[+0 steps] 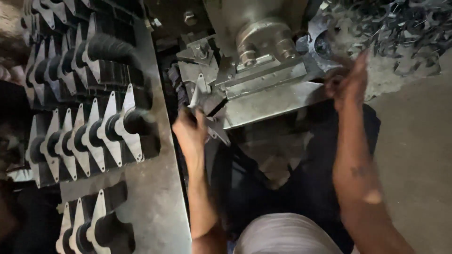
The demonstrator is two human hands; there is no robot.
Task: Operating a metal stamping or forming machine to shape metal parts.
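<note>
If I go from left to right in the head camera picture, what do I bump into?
Rows of pointed metal plates → left hand on a small metal piece → grey press machine → right hand → pile of metal scraps.

A single view is given, taken from a camera worn on the head and aimed steeply downward. The scene is seen at close range: the metal press point(256, 70) is placed at the top centre, the rack of stamped blades point(94, 127) along the left edge, and the concrete floor point(414, 150) on the right. No second view is supplied
</note>
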